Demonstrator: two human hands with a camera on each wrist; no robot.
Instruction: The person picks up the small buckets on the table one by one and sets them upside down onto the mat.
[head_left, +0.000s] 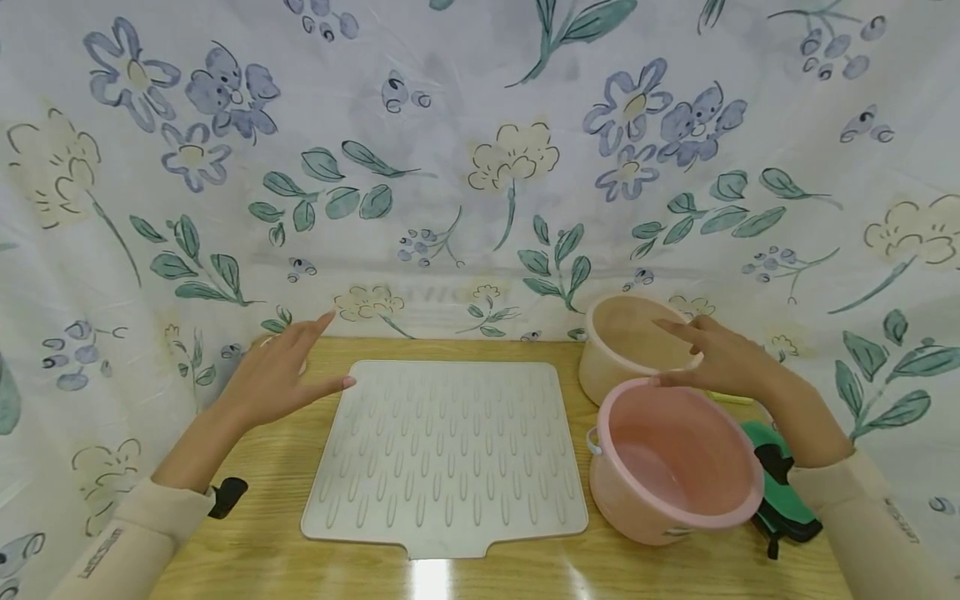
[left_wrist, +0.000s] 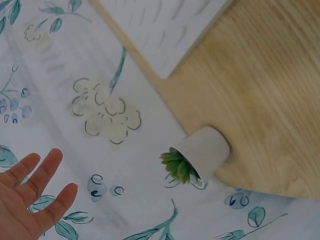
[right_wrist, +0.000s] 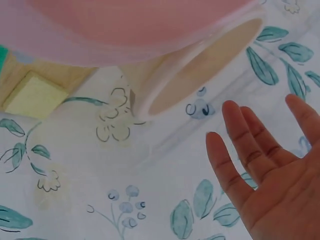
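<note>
We see even, fairly bright light in the head view, with white glare on the table (head_left: 360, 579) by the near edge of the white mat (head_left: 450, 450); both wrist views look dimmer, softer.

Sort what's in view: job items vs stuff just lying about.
Likely job items, near the empty left hand and right hand:
white ridged board
pink bucket
cream bucket
potted plant

Probably just lying about:
green-and-black pouch
yellow item, unclear what
floral cloth, backdrop

Txt on L sleeve (head_left: 138, 537), R sleeve (head_left: 873, 521), both unreadable
</note>
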